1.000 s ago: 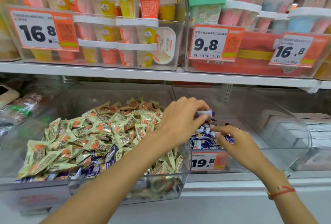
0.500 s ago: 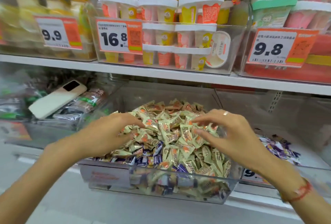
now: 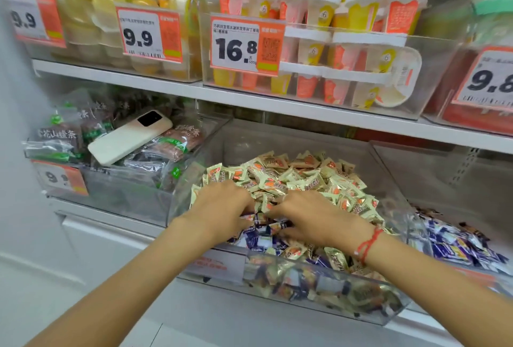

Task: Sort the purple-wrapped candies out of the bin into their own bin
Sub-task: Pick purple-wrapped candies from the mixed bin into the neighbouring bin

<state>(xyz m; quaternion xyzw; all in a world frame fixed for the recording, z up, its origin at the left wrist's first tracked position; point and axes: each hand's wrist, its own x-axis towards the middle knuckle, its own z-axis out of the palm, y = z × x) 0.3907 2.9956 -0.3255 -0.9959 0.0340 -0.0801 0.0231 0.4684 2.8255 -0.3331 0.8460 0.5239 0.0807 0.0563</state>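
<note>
Purple candies (image 3: 258, 238) lie at the front of the bin (image 3: 319, 299), below a "16.8" tag (image 3: 244, 44). Your left hand (image 3: 222, 207) and right hand (image 3: 313, 216) dig in palms down, fingers curled among wrappers; any grip is hidden.

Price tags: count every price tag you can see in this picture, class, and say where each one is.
5. Upper shelf, left to right: 9.9 tag, 9.9 tag, 16.8 tag, 9.8 tag. Lower shelf: 9.9 tag on the left bin. Labels on the candy bins' fronts are unreadable, so more may exist.
</note>
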